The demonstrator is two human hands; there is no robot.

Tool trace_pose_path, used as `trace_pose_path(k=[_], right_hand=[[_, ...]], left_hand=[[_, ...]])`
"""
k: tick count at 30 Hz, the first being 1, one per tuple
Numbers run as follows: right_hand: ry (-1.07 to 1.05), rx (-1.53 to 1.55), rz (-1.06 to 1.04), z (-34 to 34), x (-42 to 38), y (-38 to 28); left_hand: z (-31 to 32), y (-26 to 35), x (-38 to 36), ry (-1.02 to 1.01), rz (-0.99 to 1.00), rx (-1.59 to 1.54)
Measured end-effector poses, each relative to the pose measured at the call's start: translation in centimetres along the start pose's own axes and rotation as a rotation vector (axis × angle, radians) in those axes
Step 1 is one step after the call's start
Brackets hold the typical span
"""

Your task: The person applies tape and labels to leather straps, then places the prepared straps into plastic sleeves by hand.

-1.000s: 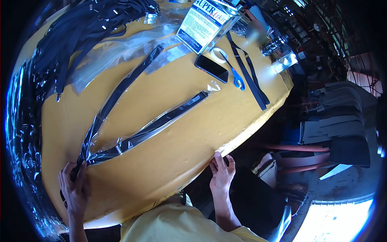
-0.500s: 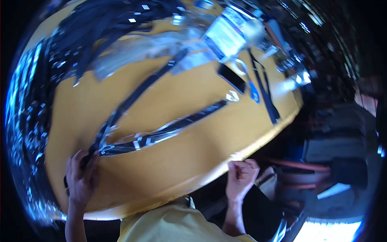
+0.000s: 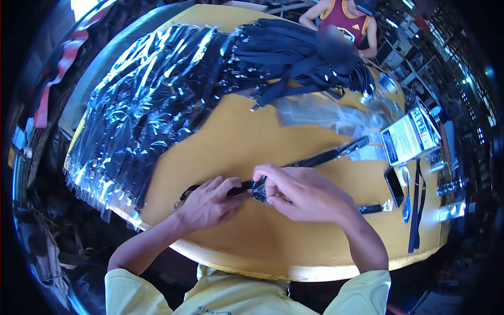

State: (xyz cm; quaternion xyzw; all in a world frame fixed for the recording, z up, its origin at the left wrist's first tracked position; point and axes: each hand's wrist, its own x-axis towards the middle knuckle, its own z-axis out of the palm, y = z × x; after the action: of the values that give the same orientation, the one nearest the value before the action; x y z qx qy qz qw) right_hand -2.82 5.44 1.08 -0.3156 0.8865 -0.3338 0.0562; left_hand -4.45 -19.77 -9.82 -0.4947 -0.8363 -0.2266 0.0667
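Note:
My left hand (image 3: 212,203) is closed on a black strap (image 3: 241,188) at the near middle of the table; a short strap end with a metal-looking tip sticks out past its left side. My right hand (image 3: 304,193) meets it from the right, thumb and fingers pinched on the same strap where clear plastic wraps it. The hands partly hide this spot. Beyond the right hand, one black length (image 3: 325,157) runs to the upper right. A plastic-sleeved black end (image 3: 371,209) shows below the right forearm.
Many plastic-sleeved black straps (image 3: 131,100) cover the table's left side. Loose black straps (image 3: 283,52) are heaped at the back, near a person in a maroon jersey (image 3: 344,21). Clear plastic sleeves (image 3: 325,115), a printed box (image 3: 412,137), a phone (image 3: 394,187) and blue-handled scissors (image 3: 406,210) lie rightward.
My right hand has come from the table's front edge onto the strap beside my left hand. The view has swung left, and the person at the back now shows.

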Motion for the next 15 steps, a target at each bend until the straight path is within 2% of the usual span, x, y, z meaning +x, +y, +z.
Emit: trace_pose_path(k=[2, 5, 9, 15], right_hand=[[-0.293, -0.089, 0.073, 0.4, 2.4, 0.8], [-0.421, -0.123, 0.093, 1.1, 4.3, 1.4], [-0.516, -0.146, 0.131, 1.2, 5.2, 1.3], [-0.528, -0.261, 0.112, 1.6, 5.8, 1.5]], left_hand=[[-0.1, 0.1, 0.0, 0.009, -0.005, 0.004], [-0.2, 0.1, 0.0, 0.019, -0.005, 0.003], [-0.1, 0.0, -0.1, 0.018, 0.012, -0.005], [0.2, -0.3, -0.2, 0.017, 0.01, -0.027]])
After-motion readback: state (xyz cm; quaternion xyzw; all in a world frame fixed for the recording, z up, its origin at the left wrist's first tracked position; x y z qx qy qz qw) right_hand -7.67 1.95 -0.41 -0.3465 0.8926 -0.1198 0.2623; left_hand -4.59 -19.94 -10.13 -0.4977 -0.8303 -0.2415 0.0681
